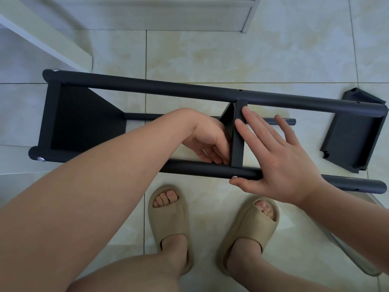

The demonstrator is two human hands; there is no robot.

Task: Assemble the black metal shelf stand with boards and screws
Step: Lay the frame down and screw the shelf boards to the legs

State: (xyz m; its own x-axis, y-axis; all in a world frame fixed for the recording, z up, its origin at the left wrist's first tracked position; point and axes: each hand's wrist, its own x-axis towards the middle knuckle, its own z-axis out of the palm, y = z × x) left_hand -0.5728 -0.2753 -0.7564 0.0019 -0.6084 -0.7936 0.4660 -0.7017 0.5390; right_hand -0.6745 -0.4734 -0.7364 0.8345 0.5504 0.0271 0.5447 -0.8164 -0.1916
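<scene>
The black metal shelf stand (189,89) lies on its side on the tiled floor, its round tubes running left to right. One black board (84,121) is screwed in at the left end. A second board (239,131) stands between the tubes near the middle. My left hand (207,142) reaches under the frame and its curled fingers grip that middle board from the left. My right hand (280,157) lies flat with straight fingers against the board's right side and over the near tube (347,184), thumb by a silver screw (234,177).
A loose black board (353,140) lies on the floor at the right end. A white furniture leg (52,45) slants at the upper left. A grey-white panel (189,13) sits at the back. My feet in beige slippers (168,228) stand just below the frame.
</scene>
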